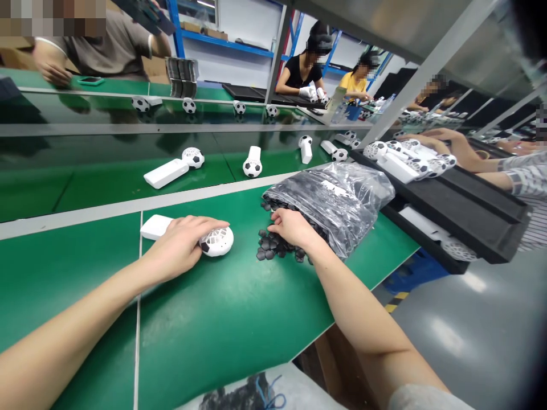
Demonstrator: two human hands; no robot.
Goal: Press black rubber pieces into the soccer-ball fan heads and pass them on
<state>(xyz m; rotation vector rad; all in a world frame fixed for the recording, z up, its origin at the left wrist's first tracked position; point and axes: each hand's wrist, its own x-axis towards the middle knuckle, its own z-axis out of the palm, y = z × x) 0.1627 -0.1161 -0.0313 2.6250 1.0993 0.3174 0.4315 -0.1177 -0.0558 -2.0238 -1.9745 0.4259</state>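
Note:
My left hand (pixel 182 247) lies over a white handheld device on the green belt, gripping it. The device has a flat white handle (pixel 156 226) and a football-patterned ball head with an open lattice (pixel 219 241), which my fingertips reach. My right hand (pixel 293 228) rests on a heap of small black pentagonal pieces (pixel 270 246), its fingertips among them. The pieces spill from the mouth of a clear plastic bag (pixel 331 205) packed with more of them. I cannot tell whether my right hand holds any pieces.
Several similar white devices (pixel 166 172) lie on the green belt beyond a white rail (pixel 141 196). A black tray (pixel 453 199) with white parts stands to the right, where a co-worker's hands (pixel 444 139) work. More people sit along the line behind.

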